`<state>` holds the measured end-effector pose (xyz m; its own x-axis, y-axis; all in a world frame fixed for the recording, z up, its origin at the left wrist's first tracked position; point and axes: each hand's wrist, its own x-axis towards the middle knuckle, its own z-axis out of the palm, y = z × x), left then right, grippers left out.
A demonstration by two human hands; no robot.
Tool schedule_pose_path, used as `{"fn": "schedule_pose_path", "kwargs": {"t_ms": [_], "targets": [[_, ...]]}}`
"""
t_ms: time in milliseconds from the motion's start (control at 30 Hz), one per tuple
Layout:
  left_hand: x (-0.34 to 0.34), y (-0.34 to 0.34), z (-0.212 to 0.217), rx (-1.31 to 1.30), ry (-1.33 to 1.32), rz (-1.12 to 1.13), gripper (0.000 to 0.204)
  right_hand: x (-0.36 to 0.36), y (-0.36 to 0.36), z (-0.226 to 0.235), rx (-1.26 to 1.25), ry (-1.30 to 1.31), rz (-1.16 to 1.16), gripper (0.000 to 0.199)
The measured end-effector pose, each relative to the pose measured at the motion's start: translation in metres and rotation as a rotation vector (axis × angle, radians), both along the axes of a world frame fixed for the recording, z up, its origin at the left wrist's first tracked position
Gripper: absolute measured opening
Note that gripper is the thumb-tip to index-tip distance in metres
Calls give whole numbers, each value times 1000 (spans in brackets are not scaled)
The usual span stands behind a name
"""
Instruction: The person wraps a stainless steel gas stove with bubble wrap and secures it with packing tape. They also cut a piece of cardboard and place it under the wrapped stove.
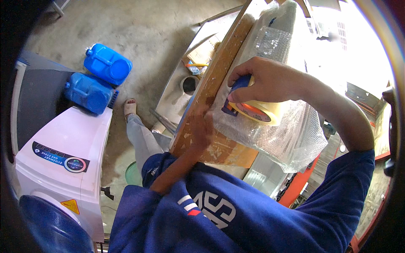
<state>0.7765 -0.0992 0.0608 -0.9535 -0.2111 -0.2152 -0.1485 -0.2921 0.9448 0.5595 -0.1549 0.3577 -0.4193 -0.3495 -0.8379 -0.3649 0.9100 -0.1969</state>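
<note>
My right hand (270,80) grips a blue tape dispenser (240,82) loaded with a wide roll of pale yellowish tape (275,113). It holds the dispenser over a long package in clear bubble wrap (273,44), lying along a worn wooden table (190,147). What is inside the bubble wrap cannot be made out. Loose wrap spreads at the package's near end. By the table's left edge, close to the wrap, my left hand (201,131) is smeared by motion, so its fingers do not show clearly.
Two blue jerrycans (109,63) stand at the left beside a white appliance (63,135), with a round dark-blue object (55,223) at its near end. Left of the table, a lower surface holds a hollow grey cylinder (184,89). A red bar (300,185) runs at the right.
</note>
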Motion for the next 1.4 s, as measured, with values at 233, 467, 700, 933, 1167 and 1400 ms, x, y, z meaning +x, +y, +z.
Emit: {"fn": "schedule_pose_path", "kwargs": {"t_ms": [233,467,700,933,1167,1400], "targets": [[9,-38,95,-403,563,93,53,2,-13,3,119,-27,32,56],[3,-41,95,-422,563,114,47,0,-28,-12,163,-58,3,50],[5,-43,91,-428,514,-95,71,-2,-42,-21,191,-72,-43,50],[10,-39,71,-536,476,-203,65,6,-26,-3,23,26,6,44],[9,-34,72,-465,461,-124,59,25,-24,51,34,22,12,52],[9,-32,71,-471,447,-144,53,56,6,107,2,94,-159,50]]}}
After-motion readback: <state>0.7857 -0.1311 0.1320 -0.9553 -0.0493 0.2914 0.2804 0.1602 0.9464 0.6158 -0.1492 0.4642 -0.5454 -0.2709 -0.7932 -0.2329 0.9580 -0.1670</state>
